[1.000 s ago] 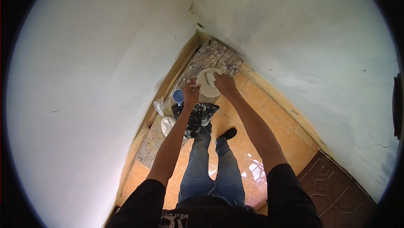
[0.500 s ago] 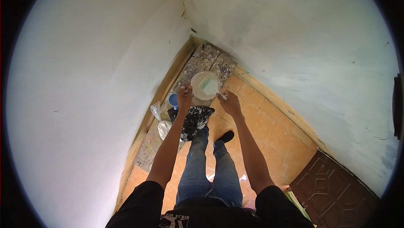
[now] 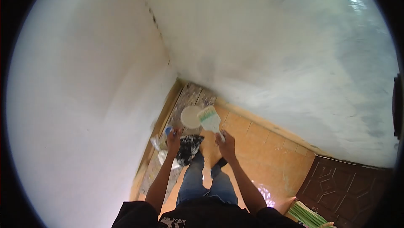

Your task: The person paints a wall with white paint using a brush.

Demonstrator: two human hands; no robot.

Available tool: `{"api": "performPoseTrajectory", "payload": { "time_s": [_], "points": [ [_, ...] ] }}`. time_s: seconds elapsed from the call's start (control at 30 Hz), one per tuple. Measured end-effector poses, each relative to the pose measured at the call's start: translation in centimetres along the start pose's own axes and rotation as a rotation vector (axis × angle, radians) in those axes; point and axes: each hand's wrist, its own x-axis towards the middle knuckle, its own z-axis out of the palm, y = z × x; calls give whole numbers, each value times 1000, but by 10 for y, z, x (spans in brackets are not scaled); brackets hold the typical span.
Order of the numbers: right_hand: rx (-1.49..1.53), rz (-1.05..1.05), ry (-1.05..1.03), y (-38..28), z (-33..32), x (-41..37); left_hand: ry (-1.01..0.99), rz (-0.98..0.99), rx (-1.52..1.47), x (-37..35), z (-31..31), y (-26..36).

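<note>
My right hand (image 3: 227, 144) is closed around the handle of a wide flat paintbrush (image 3: 210, 120). Its pale bristles, marked with green, point up and away from me, beside the right rim of a round whitish tub (image 3: 190, 117). The tub stands on a paint-spattered wooden bench. My left hand (image 3: 173, 140) is raised near a small blue cup (image 3: 168, 130), which it partly covers. Its fingers are loosely bent and a little apart, with nothing visible in them. A black-and-white spotted cloth (image 3: 190, 147) lies between the hand and my legs.
Two pale walls meet in a cracked corner (image 3: 154, 19) ahead. The spattered bench (image 3: 189, 93) runs along the left wall. Orange tiles (image 3: 261, 156) cover the floor. A whitish bag (image 3: 165, 159) lies on the bench. A brown panelled door (image 3: 341, 184) and green-striped material (image 3: 309, 214) are lower right.
The view has tilted up toward the walls. The paintbrush has moved from over the tub to its right side, bristles raised. My left hand has drawn back from the tub's rim toward the blue cup.
</note>
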Motion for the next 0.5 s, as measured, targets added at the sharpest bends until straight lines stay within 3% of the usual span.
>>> {"api": "performPoseTrajectory", "payload": {
  "time_s": [0.07, 0.1, 0.13, 0.2, 0.5],
  "points": [
    [40, -23, 90, -33, -26, -18, -69, 41, 53, -12, 6, 36],
    [86, -30, 129, -47, -39, -28, -145, 64, -77, -14, 10, 45],
    [136, -32, 168, -60, -52, -36, -175, 36, 66, -18, 14, 56],
    [219, -72, 255, -81, -81, -53, -222, 146, 36, -28, 28, 87],
    [372, -295, 603, -129, -227, -107, -491, 360, 34, -55, 130, 216]
  ]
}}
